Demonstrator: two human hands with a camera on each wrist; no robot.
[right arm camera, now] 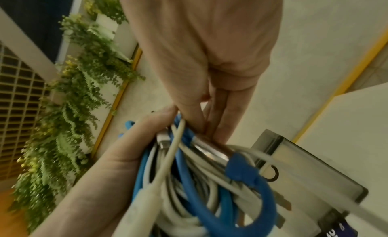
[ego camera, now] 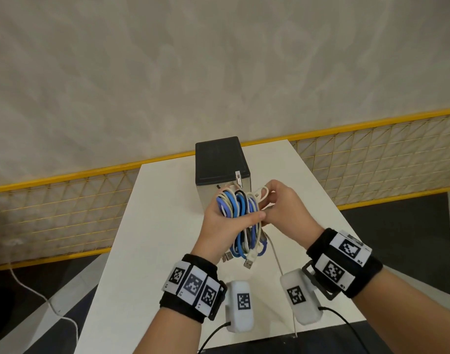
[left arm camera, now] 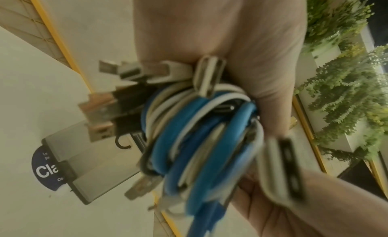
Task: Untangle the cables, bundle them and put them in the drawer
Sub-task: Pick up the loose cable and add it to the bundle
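A coiled bundle of blue, white and black cables [ego camera: 240, 215] [left arm camera: 195, 141] [right arm camera: 201, 182] is held above the white table [ego camera: 152, 226], in front of the small drawer box [ego camera: 220, 162]. My left hand [ego camera: 225, 226] wraps round the bundle's middle, thumb across its front. My right hand [ego camera: 282, 208] pinches a white cable loop [ego camera: 262, 194] at the bundle's right side. USB plugs [ego camera: 248, 263] hang from the lower end. One white cable [ego camera: 278, 261] trails down to the table edge.
The drawer box [left arm camera: 88, 159] [right arm camera: 310, 166] has a dark lid, pale front and small ring pulls. A yellow-framed mesh fence [ego camera: 65, 208] runs behind the table. Planters with green foliage [left arm camera: 344, 94] [right arm camera: 69, 118] stand to one side. A white cord [ego camera: 40, 297] lies on the floor at left.
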